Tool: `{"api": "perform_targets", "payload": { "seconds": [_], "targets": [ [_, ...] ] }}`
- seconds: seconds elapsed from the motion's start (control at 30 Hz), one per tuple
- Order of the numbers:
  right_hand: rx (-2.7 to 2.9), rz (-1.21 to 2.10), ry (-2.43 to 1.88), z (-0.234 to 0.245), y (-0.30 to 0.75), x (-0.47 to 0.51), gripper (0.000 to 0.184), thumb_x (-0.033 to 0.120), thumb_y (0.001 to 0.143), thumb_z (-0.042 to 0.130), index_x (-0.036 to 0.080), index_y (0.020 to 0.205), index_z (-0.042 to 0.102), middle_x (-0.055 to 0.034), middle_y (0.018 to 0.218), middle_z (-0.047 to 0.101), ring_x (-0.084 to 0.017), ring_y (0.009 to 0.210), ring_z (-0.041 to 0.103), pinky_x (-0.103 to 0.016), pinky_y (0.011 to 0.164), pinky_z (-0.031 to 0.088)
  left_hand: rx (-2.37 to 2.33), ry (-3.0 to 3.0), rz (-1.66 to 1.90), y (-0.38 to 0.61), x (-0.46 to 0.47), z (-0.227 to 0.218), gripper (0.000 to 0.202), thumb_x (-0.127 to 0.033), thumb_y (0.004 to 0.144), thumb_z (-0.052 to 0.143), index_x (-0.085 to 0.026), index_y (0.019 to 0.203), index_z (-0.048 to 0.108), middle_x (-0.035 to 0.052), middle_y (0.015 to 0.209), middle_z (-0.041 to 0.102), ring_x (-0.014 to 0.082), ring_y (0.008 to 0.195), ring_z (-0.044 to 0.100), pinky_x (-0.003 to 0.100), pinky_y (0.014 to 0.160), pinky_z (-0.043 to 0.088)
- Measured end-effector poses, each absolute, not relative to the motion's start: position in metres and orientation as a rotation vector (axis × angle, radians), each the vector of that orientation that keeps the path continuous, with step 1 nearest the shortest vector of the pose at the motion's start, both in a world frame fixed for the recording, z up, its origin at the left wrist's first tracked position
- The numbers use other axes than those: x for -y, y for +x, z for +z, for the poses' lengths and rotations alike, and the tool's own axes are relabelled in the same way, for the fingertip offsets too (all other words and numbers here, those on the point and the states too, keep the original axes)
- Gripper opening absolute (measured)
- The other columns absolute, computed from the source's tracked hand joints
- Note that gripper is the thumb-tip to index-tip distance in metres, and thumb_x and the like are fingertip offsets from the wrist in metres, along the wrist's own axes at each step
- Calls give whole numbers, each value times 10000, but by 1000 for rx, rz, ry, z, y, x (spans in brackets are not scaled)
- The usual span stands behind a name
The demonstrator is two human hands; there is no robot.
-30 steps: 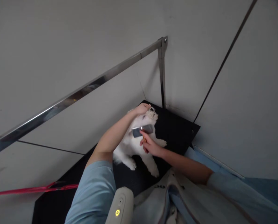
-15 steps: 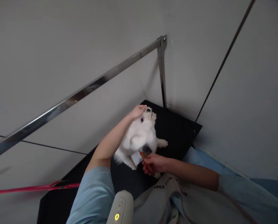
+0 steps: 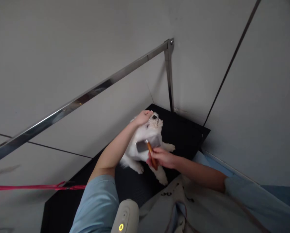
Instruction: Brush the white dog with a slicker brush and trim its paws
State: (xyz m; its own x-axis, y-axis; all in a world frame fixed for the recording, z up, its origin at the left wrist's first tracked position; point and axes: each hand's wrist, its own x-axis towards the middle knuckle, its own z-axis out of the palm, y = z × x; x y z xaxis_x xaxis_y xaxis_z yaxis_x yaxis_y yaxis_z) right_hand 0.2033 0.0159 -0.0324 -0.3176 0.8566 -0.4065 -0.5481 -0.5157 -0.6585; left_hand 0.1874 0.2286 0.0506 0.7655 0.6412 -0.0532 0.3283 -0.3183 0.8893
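A small white dog sits on the black table, its muzzle tipped up and its front paws on the table surface. My left hand is closed on the dog's head beside the muzzle, fingers curled and covering part of the face. In my right hand is a slicker brush, its orange-brown handle wrapped by my fingers. The brush's wide grey head lies across the fur of the dog's neck and upper chest; its bristle side is hidden.
A shiny metal bar slopes above the table to an upright post at the back corner. A red strap stretches in from the left. Grey walls stand behind, and a pale device with a yellow light is low in front.
My right hand and the slicker brush have moved up from the dog's lower chest to its neck, with the brush head now turned into view. My left hand stays at the dog's head.
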Motion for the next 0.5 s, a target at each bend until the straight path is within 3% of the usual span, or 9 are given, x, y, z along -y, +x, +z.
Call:
{"api": "perform_targets", "payload": {
  "seconds": [0.1, 0.27, 0.4, 0.5],
  "targets": [
    [444, 1804, -1040, -38, 199, -19, 152, 285, 877, 592, 173, 847, 494, -37, 747, 683, -138, 628, 650, -255, 593, 474, -710, 1994, 380, 184, -224, 53, 482, -546, 839, 509, -187, 564, 342, -54, 530, 264, 68, 490, 210, 230, 498, 170],
    [468, 2140, -968, -48, 191, -7, 218, 349, 842, 628, 161, 844, 520, -43, 713, 665, -142, 580, 635, -257, 556, 480, -659, 2089, 351, 180, -212, 64, 481, -535, 855, 487, -191, 568, 313, -49, 534, 253, 75, 509, 214, 235, 507, 174],
    [472, 1784, -984, -42, 191, -13, 167, 319, 868, 602, 178, 877, 513, -59, 794, 683, -143, 650, 637, -258, 586, 475, -627, 2177, 315, 182, -207, 72, 487, -514, 858, 489, -193, 550, 293, -45, 533, 237, 77, 507, 197, 249, 504, 154],
    [431, 1902, -1061, -43, 187, -15, 156, 316, 860, 598, 190, 828, 512, -47, 751, 665, -154, 637, 631, -274, 588, 472, -586, 2223, 308, 183, -208, 72, 486, -534, 861, 460, -195, 557, 287, -44, 541, 232, 79, 511, 197, 249, 504, 157]
  ]
}}
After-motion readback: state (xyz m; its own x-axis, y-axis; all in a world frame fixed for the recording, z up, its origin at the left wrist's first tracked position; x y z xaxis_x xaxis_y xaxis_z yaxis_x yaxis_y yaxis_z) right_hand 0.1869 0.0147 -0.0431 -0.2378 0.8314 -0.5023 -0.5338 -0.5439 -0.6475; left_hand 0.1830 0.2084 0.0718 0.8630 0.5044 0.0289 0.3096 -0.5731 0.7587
